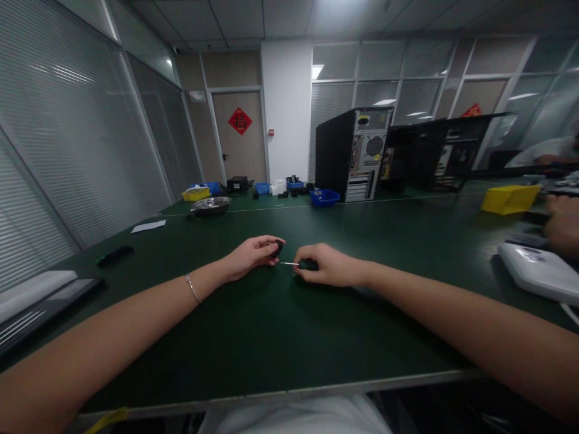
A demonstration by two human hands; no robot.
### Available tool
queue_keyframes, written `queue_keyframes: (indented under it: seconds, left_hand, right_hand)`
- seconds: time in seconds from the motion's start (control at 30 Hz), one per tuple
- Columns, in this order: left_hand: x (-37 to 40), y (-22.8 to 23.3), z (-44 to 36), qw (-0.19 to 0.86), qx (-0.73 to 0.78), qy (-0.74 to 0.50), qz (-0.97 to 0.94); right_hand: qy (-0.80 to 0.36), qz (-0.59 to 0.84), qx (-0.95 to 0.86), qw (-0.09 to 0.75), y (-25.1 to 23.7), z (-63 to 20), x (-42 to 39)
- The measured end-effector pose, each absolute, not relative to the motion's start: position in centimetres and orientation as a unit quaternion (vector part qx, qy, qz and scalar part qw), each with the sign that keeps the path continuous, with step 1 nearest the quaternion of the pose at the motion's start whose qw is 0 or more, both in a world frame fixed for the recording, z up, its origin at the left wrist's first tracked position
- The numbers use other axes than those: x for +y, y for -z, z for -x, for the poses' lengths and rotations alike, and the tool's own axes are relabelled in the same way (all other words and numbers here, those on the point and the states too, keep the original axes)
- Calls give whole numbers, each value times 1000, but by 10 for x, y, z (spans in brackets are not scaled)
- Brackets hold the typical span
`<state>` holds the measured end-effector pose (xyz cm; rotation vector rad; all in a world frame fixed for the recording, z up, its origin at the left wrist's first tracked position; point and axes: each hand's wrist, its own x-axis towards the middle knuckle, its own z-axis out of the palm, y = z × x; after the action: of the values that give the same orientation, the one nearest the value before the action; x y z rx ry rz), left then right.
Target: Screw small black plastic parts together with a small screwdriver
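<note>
Green table [253, 343], bare around both hands; left hand [251, 256] pinches a small black part [277, 248]; right hand [328, 266] grips a screwdriver [302, 264], tip pointing left.

Left hand [251, 255] pinched; right hand [326, 266] seemingly fisted.

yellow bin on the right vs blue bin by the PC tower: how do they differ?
The yellow bin is larger in the picture and sits near the table's right edge, close to another person's hand; the blue bin looks smaller and sits farther back, just left of the open PC tower. Colour differs: yellow against blue. Both are open-topped bins resting on the green table.
</note>
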<state>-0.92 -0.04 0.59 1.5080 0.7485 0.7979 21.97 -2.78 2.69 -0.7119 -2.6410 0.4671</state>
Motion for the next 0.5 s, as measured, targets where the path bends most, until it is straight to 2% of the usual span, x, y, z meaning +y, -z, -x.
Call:
queue_keyframes:
  seconds: [0.23,0.5]
  left_hand:
    - [-2,-4,8,540,329,-325,-704]
    - [-7,-6,5,528,332,-295,-724]
  right_hand:
    - [-172,300,-884,316,-21,-213,-21]
    - [-163,315,-875,330,-20,-205,-22]
